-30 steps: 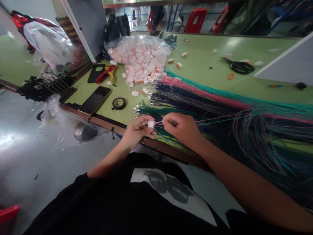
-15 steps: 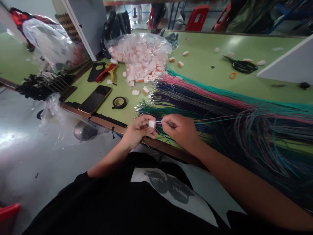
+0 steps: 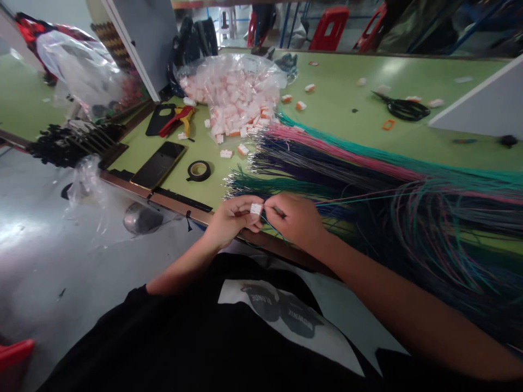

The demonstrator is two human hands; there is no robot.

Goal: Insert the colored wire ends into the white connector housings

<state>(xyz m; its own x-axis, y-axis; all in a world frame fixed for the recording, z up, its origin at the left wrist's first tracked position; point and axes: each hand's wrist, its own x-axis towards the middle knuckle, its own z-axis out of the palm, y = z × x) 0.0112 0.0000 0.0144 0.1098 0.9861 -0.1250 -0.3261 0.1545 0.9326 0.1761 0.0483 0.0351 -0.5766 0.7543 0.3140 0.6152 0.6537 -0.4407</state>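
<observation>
Between the thumb and fingers of my left hand (image 3: pixel 232 219) is a small white connector housing (image 3: pixel 256 209). My right hand (image 3: pixel 295 218) is closed in a pinch right beside the housing's right side. A thin wire (image 3: pixel 347 199) passes through its fingertips and trails off to the right. Whether the wire's tip sits inside the housing cannot be made out. Another green wire hangs below the housing between the hands. Behind my hands lie bundles of green, dark blue, grey and pink wires (image 3: pixel 351 155) with metal-tipped ends pointing left.
A clear bag of white-and-orange connectors (image 3: pixel 237 92) stands at the back. To the left lie a phone (image 3: pixel 158 165), a roll of black tape (image 3: pixel 199 171) and a red-and-yellow hand tool (image 3: pixel 176 121). Black scissors (image 3: pixel 402 109) lie at the far right, near a white panel (image 3: pixel 486 106).
My right hand has moved left, closing the gap to the connector housing, with the wire in its fingers. The housing has tilted slightly in my left hand.
</observation>
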